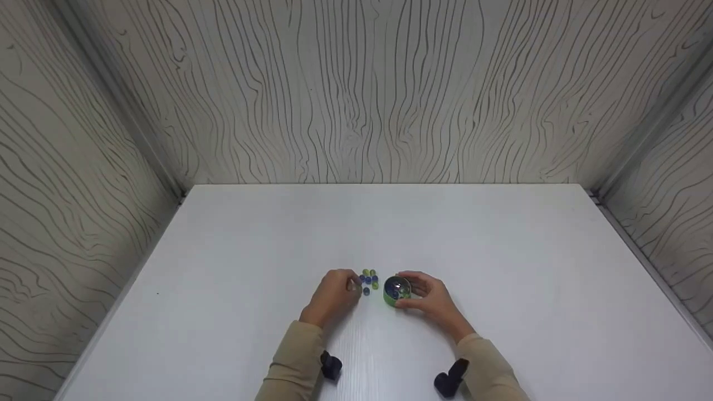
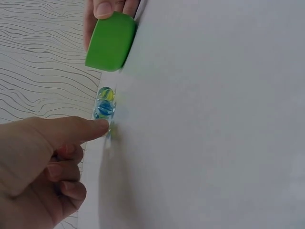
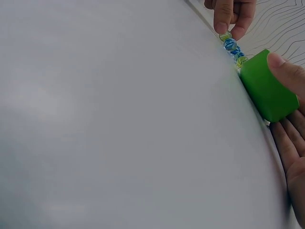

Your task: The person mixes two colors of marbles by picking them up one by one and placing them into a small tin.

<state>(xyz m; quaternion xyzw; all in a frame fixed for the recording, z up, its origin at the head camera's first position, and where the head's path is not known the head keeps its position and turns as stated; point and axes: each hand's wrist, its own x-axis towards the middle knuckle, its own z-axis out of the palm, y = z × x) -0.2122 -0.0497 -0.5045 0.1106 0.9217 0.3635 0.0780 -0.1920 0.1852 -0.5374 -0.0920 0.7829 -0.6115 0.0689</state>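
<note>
Several glass marbles (image 1: 368, 280), some with blue swirls and some with yellow-green, lie in a small cluster on the white table. At the cluster's left edge is my left hand (image 1: 336, 292); its thumb and forefinger pinch a yellow-green marble (image 3: 225, 36), partly hidden by the fingertips. My right hand (image 1: 433, 301) holds a small green bowl (image 2: 110, 42) upright on the table, thumb on the near side and fingers around the far side. In the head view, marbles show inside the bowl's shiny dark interior. The bowl stands just right of the loose marbles.
The white table (image 1: 250, 239) reaches to a back wall (image 1: 356, 100) with a wood-grain pattern. Similar panels stand at left and right. A black wrist camera (image 1: 331, 366) sits by the left sleeve, another camera (image 1: 450, 379) by the right sleeve.
</note>
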